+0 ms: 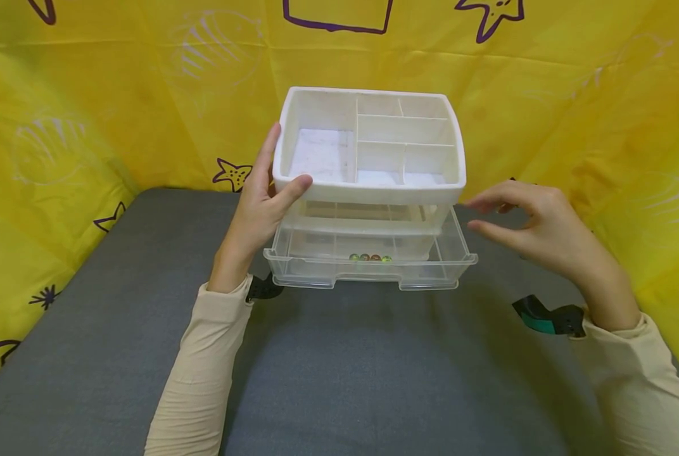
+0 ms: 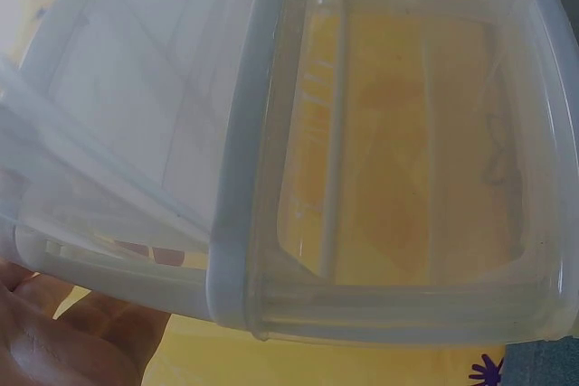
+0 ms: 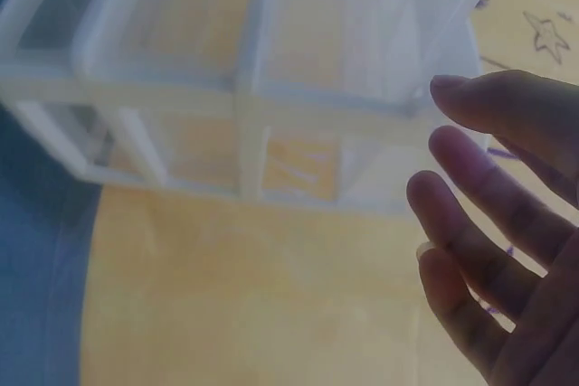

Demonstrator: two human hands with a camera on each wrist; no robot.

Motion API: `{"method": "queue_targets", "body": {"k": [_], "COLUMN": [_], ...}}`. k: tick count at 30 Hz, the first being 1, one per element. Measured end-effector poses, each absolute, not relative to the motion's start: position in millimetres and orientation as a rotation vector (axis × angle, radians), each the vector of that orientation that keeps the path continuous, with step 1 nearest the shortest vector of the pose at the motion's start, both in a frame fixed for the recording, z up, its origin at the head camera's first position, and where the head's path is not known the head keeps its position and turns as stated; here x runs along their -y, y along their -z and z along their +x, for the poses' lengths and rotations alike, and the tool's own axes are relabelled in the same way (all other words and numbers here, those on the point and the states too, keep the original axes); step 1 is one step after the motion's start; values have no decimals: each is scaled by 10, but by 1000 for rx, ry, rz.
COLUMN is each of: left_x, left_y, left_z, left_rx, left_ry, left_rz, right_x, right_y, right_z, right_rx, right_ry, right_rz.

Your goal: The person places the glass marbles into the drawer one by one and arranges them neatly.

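Note:
A white plastic drawer organizer (image 1: 374,194) with a divided top tray stands in the middle of the head view. Its clear drawer (image 1: 305,272) is pulled out towards me, and several small green and reddish marbles (image 1: 365,258) sit in a row inside. My left hand (image 1: 260,193) grips the organizer's upper left side, thumb over the front rim and fingers along the side wall. Off the right side, my right hand (image 1: 545,225) hovers with fingers loosely bent and nothing in them. In the right wrist view its fingertips (image 3: 450,88) overlap the organizer's edge.
A dark grey table (image 1: 339,367) lies under the organizer. Yellow cloth (image 1: 145,82) printed with starfish and fish hangs behind and at both sides. Dark wrist straps (image 1: 550,318) show at the sleeves.

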State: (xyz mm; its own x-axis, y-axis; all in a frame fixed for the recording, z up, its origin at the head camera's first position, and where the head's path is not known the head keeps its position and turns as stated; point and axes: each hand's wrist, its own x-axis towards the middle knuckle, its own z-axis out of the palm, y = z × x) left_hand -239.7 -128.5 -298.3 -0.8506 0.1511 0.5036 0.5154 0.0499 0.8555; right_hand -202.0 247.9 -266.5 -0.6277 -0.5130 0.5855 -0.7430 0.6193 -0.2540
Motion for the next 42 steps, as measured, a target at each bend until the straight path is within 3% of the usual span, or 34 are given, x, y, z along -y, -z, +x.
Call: {"method": "queue_targets", "body": {"k": [42], "left_x": [1281], "left_y": [2978], "left_z": [-2395], "left_rx": [2055], "left_ry": [1883], "left_rz": [-676], "right_x": [-3047], "right_y": [3225], "right_z": [-2211], "right_rx": [2557], "right_ry": [-607], "right_rz": [708]}}
